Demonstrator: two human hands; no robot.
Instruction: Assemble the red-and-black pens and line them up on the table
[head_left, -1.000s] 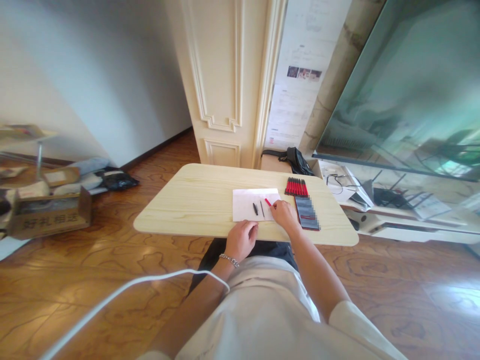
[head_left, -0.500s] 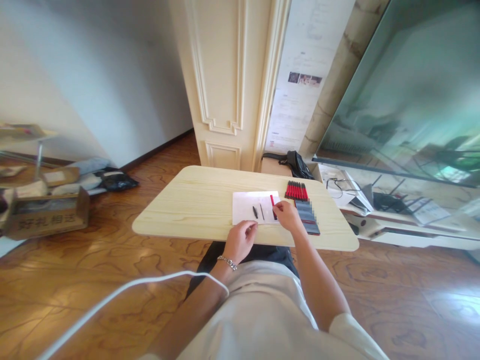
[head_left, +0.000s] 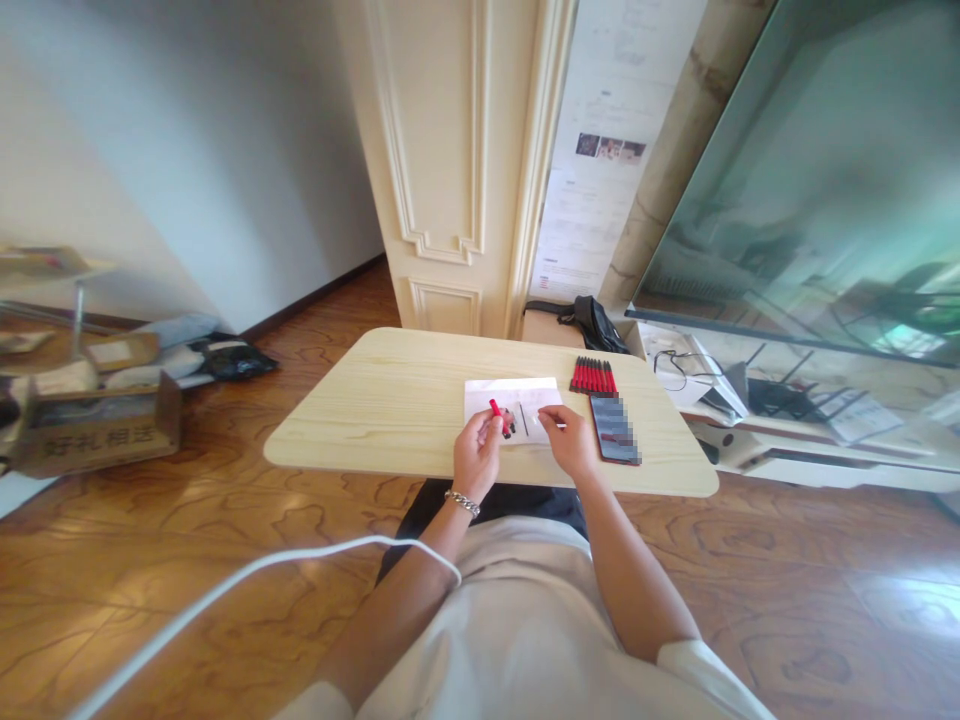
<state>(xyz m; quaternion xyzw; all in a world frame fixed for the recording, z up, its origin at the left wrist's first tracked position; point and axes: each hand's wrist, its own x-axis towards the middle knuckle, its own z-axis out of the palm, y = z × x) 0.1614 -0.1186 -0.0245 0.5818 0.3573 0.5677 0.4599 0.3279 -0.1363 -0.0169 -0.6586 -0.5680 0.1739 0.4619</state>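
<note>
My left hand [head_left: 478, 455] is closed around a red pen barrel [head_left: 495, 408], which stands up tilted between thumb and fingers over the left part of a white sheet of paper [head_left: 480, 388]. Close by the barrel are small dark pen parts, partly hidden by my fingers. A thin black pen refill [head_left: 524, 420] lies on the sheet between my hands. At the sheet's right edge my right hand [head_left: 571, 442] has thumb and fingertips pinched together; whatever they hold is too small to make out.
Several red and black pens [head_left: 593, 377] lie in a row at the back right of the table [head_left: 375, 410]. A phone [head_left: 609, 420] lies in front of them, right of my right hand. A white cable [head_left: 285, 560] runs across my left forearm. A black bag [head_left: 596, 322] sits behind the table.
The red barrel has passed from my right hand to my left, moving leftward over the sheet. My left hand has risen onto the paper; my right hand has moved slightly down.
</note>
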